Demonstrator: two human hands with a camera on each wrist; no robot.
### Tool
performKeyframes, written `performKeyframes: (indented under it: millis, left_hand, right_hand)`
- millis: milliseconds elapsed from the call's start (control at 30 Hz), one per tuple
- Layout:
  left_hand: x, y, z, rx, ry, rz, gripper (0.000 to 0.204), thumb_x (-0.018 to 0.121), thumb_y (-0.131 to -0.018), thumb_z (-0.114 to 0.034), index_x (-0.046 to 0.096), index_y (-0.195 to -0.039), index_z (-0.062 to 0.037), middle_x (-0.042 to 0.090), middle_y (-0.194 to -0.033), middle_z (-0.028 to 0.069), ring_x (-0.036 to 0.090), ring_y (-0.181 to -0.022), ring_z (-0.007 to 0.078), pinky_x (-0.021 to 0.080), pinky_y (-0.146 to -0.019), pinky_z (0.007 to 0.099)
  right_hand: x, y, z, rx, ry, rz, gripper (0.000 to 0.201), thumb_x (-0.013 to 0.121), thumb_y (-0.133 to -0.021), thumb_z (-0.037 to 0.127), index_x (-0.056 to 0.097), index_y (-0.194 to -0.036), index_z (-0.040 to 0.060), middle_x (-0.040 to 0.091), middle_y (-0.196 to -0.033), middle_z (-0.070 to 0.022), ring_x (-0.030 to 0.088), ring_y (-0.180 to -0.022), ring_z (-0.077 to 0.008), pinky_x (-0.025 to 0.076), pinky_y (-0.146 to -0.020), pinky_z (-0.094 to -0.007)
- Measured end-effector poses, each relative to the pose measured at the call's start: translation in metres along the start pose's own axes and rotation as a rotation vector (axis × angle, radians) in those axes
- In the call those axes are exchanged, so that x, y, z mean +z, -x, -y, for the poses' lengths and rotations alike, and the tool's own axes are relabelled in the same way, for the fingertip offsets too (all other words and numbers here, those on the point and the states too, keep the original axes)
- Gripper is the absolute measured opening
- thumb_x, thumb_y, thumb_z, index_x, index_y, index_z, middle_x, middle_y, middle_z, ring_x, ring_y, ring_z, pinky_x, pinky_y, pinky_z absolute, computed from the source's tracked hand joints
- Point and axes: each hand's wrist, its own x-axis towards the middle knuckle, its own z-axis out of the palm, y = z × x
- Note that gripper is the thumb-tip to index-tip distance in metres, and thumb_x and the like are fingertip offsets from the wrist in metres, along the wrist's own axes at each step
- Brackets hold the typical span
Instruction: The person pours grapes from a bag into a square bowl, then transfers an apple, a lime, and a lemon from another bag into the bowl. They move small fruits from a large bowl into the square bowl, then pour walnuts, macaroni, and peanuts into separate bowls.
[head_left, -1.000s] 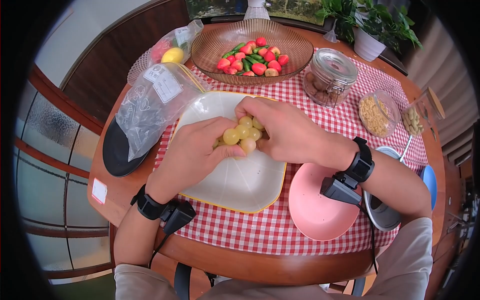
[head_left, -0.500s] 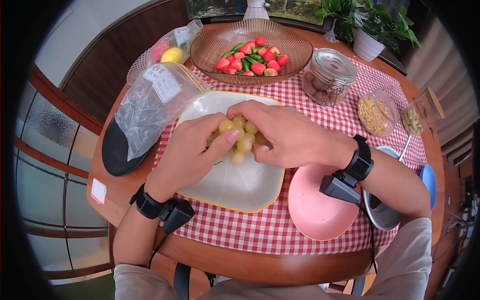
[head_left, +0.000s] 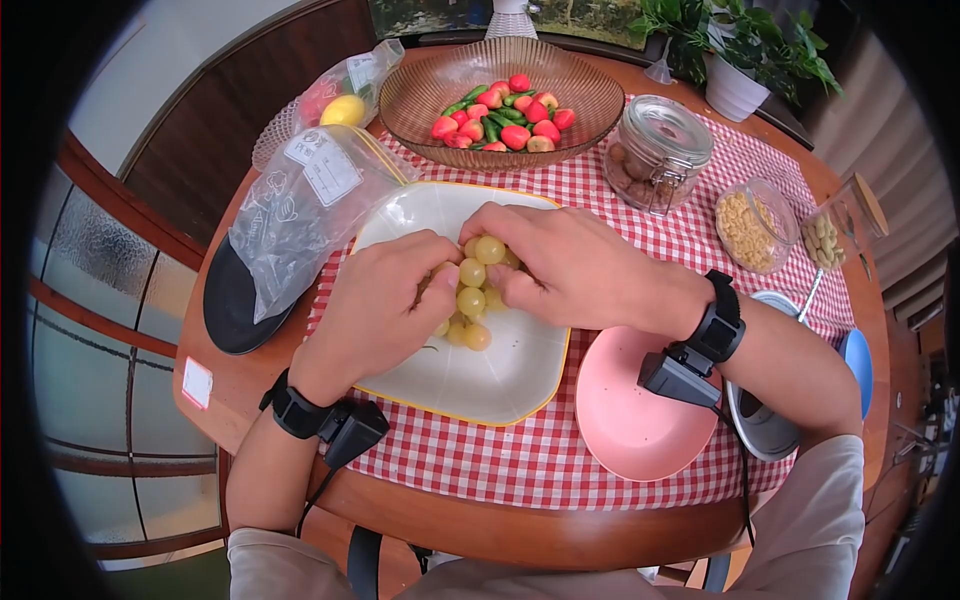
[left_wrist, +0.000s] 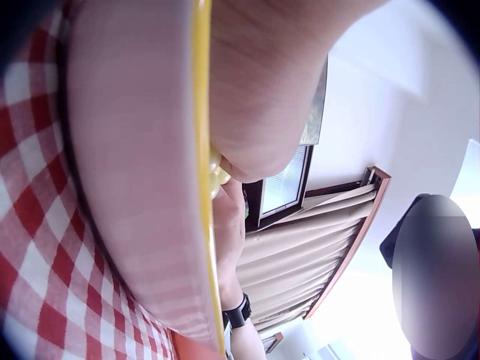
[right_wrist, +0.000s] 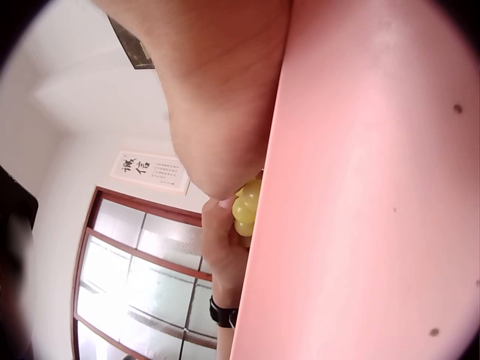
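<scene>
A bunch of pale green grapes (head_left: 470,300) is between my two hands, over the white dish (head_left: 500,385) with a yellow rim. My left hand (head_left: 385,300) grips the bunch from the left, thumb lying against the fruit. From the right, my right hand (head_left: 570,265) pinches at grapes near the top, its thumb and forefinger close together. Lower grapes hang towards the middle of the dish. In the right wrist view some grapes (right_wrist: 246,210) show past the rim of the pink plate (right_wrist: 360,187). The left wrist view shows only a few grapes (left_wrist: 217,174) behind the dish's edge.
A brown glass bowl (head_left: 420,110) of small red fruit and green vegetables stands behind. Lidded jars (head_left: 660,150) are at the right. Left lie a clear plastic bag (head_left: 300,225), a lemon (head_left: 343,110) and a black plate (head_left: 235,310). The checked cloth (head_left: 450,470) covers the table.
The bunch has turned between my hands, and its lower grapes now hang further towards me. My right thumb has come into view at the front of the grapes.
</scene>
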Motion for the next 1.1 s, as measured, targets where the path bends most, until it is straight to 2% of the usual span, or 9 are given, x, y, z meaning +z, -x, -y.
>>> performKeyframes:
  millis: [267, 500, 567, 700, 767, 1000, 1100]
  left_hand:
    - [-0.0019, 0.0009, -0.0006, 0.065, -0.048, 0.021, 0.017, 0.056, -0.092, -0.011, 0.068, -0.097, 0.0004, 0.066, -0.089, 0.0179, 0.065, -0.079, 0.0408, 0.050, -0.070, 0.0481]
    - [-0.0005, 0.0008, -0.0013, 0.021, -0.070, 0.032, 0.016, 0.056, -0.088, -0.010, 0.068, -0.090, 0.0007, 0.067, -0.088, 0.0167, 0.065, -0.076, 0.0404, 0.051, -0.069, 0.0480]
    - [0.0001, 0.0008, -0.0035, -0.005, -0.077, 0.017, 0.014, 0.058, -0.086, -0.010, 0.067, -0.085, 0.0010, 0.067, -0.085, 0.0159, 0.065, -0.072, 0.0402, 0.051, -0.066, 0.0476]
    - [0.0021, 0.0013, -0.0014, 0.022, -0.081, -0.013, 0.013, 0.060, -0.084, -0.010, 0.067, -0.084, 0.0009, 0.066, -0.083, 0.0151, 0.064, -0.069, 0.0393, 0.050, -0.063, 0.0465]
    - [0.0025, 0.0012, -0.0016, 0.007, -0.063, -0.019, 0.011, 0.062, -0.083, -0.009, 0.066, -0.083, 0.0003, 0.067, -0.082, 0.0147, 0.064, -0.068, 0.0384, 0.051, -0.062, 0.0452]
    - [0.0020, 0.0010, -0.0026, -0.026, -0.050, -0.011, 0.009, 0.061, -0.082, -0.007, 0.068, -0.085, -0.0025, 0.068, -0.082, 0.0130, 0.065, -0.068, 0.0356, 0.051, -0.061, 0.0425]
    - [0.0036, 0.0013, -0.0010, 0.067, -0.027, -0.052, 0.012, 0.059, -0.083, -0.005, 0.070, -0.087, -0.0043, 0.069, -0.081, 0.0116, 0.066, -0.068, 0.0338, 0.051, -0.062, 0.0409]
  right_hand:
    - [-0.0033, -0.0011, 0.0013, 0.099, 0.148, 0.015, 0.023, 0.057, -0.094, 0.026, 0.063, -0.096, 0.0044, 0.070, -0.083, -0.0167, 0.068, -0.075, -0.0411, 0.052, -0.066, -0.0540]
    - [0.0002, 0.0013, -0.0015, -0.050, 0.189, -0.007, 0.021, 0.058, -0.094, 0.026, 0.066, -0.096, 0.0073, 0.072, -0.085, -0.0121, 0.069, -0.075, -0.0377, 0.052, -0.065, -0.0518]
    - [0.0011, 0.0011, -0.0015, 0.021, 0.152, 0.002, 0.024, 0.055, -0.092, 0.024, 0.069, -0.106, 0.0099, 0.072, -0.087, -0.0094, 0.070, -0.076, -0.0358, 0.055, -0.067, -0.0479]
    - [-0.0025, 0.0006, 0.0047, 0.114, 0.181, 0.060, 0.026, 0.054, -0.092, 0.024, 0.069, -0.107, 0.0086, 0.072, -0.088, -0.0101, 0.069, -0.076, -0.0368, 0.055, -0.068, -0.0474]
    - [-0.0007, 0.0014, 0.0017, 0.038, 0.092, 0.021, 0.025, 0.054, -0.092, 0.027, 0.067, -0.095, 0.0046, 0.071, -0.086, -0.0157, 0.069, -0.077, -0.0388, 0.053, -0.068, -0.0511]
    - [0.0036, 0.0002, 0.0004, 0.023, 0.142, -0.040, 0.023, 0.057, -0.089, 0.025, 0.067, -0.083, 0.0043, 0.069, -0.078, -0.0137, 0.067, -0.070, -0.0373, 0.052, -0.062, -0.0500]
    - [0.0045, -0.0001, -0.0012, -0.017, 0.182, -0.078, 0.023, 0.060, -0.086, 0.025, 0.066, -0.077, 0.0045, 0.067, -0.072, -0.0123, 0.066, -0.067, -0.0362, 0.050, -0.060, -0.0487]
